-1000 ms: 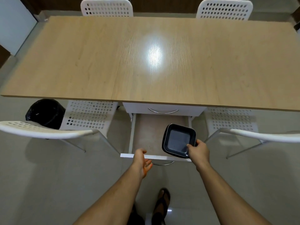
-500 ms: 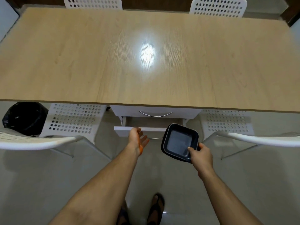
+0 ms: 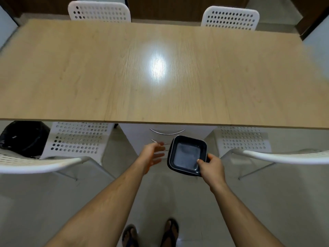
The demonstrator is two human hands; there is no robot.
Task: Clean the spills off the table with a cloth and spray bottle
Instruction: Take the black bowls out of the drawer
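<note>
A: A pale tiled floor [image 3: 44, 202], and a long wooden table [image 3: 106, 68] with a bright glare near its middle; white perforated chairs [image 3: 99, 12] stand round it, and a black bin [image 3: 23, 138] sits under its left end

B: And the hands?

A: The right hand [image 3: 211, 168] grips a black square tray [image 3: 187, 155] by its near right corner, thumb over the rim, fingers curled beneath. The tray is held in the air, below the table edge, in front of the white drawers [image 3: 167, 134]

B: The left?

A: The left hand [image 3: 151, 155] holds nothing; its fingers are spread loosely, tips near the lower drawer handle and just left of the tray. Whether they touch the handle I cannot tell; they are blurred
</note>
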